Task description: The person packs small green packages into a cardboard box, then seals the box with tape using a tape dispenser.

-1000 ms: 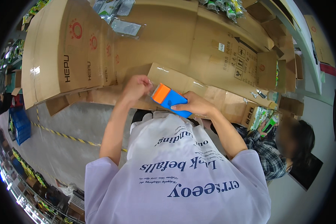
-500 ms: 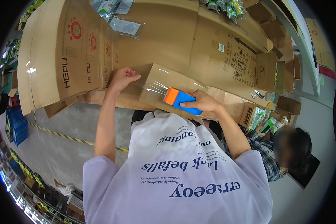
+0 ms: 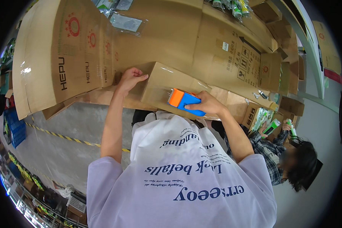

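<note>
My right hand (image 3: 211, 104) is wrapped round a blue and orange tape dispenser (image 3: 193, 106). The dispenser's orange end points left, low over a plain brown carton (image 3: 155, 85) that lies close in front of my body. Off the carton's left edge, my left hand (image 3: 131, 79) is closed, thumb and curled fingers drawn together. Whether a strip of tape is between those fingers cannot be made out. Shiny clear tape (image 3: 165, 68) shows along the carton's far edge.
A large printed carton (image 3: 38, 64) stands at the left. Flat cardboard (image 3: 159, 34) covers the work surface, with clear plastic packets (image 3: 127, 23) on it. At the right a co-worker (image 3: 271, 152) holds a green and white package (image 3: 271, 127). A blue crate (image 3: 15, 127) sits far left.
My left hand has shifted slightly right, closer to the carton. Bright streaks beside the dispenser have faded. The co-worker's head has moved down, and a second hand with a package now shows.
</note>
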Action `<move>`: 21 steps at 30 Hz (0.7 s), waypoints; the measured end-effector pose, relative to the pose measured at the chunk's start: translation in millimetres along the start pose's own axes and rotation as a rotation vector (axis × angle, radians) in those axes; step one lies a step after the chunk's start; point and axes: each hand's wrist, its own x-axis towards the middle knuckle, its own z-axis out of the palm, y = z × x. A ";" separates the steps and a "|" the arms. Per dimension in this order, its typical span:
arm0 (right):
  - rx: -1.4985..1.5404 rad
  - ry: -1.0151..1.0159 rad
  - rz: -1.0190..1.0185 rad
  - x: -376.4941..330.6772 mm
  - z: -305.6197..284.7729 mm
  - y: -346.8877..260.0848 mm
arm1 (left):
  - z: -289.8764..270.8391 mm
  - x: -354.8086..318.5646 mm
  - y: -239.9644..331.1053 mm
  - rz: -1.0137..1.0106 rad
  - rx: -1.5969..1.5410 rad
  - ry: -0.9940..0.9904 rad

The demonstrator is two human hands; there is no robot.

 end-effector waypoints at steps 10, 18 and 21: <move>-0.036 0.032 -0.050 10.5 -1.3 12.7 | 56.2 33.6 -93.6 0.097 -0.103 0.428; 0.040 0.032 -0.130 12.4 0.0 31.9 | 21.9 0.5 -48.1 0.128 0.128 0.341; 0.007 -0.027 -0.100 10.6 -2.6 27.0 | 40.2 -28.9 -37.0 0.239 -0.275 -0.195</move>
